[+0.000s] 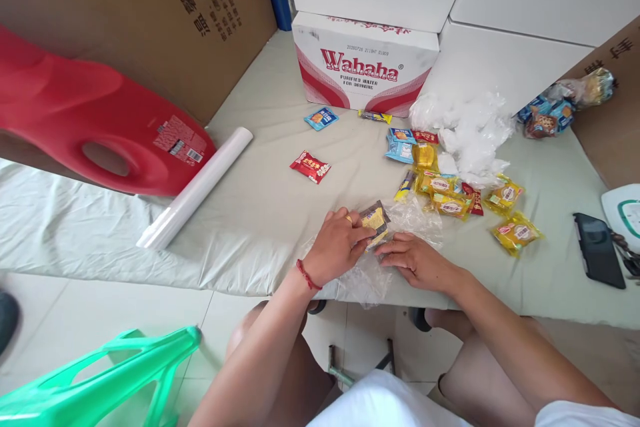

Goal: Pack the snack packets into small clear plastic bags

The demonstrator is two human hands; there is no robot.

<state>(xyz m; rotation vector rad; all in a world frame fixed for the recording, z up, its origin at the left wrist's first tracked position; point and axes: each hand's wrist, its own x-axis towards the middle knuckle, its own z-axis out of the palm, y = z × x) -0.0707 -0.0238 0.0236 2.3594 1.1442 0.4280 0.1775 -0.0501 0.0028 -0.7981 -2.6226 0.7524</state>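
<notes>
My left hand (339, 243), with a red string bracelet at the wrist, has its fingers closed on a small brown-and-yellow snack packet (376, 221). A clear plastic bag (367, 277) lies spread under both hands. Close by on the right, my right hand (413, 260) has its fingers bent down at the plastic; whether they pinch it I cannot tell. Several yellow-wrapped snacks (450, 204) lie just beyond the right hand. Farther off are a red packet (311, 166) and a blue packet (321, 118), lying singly on the cloth.
A Wahaha water carton (367, 67) stands at the back, beside a heap of crumpled white plastic bags (470, 133). On the left are a red jug (100, 120) and a white plastic roll (195, 190). A black phone (599, 250) lies right. A green stool (100, 380) stands below.
</notes>
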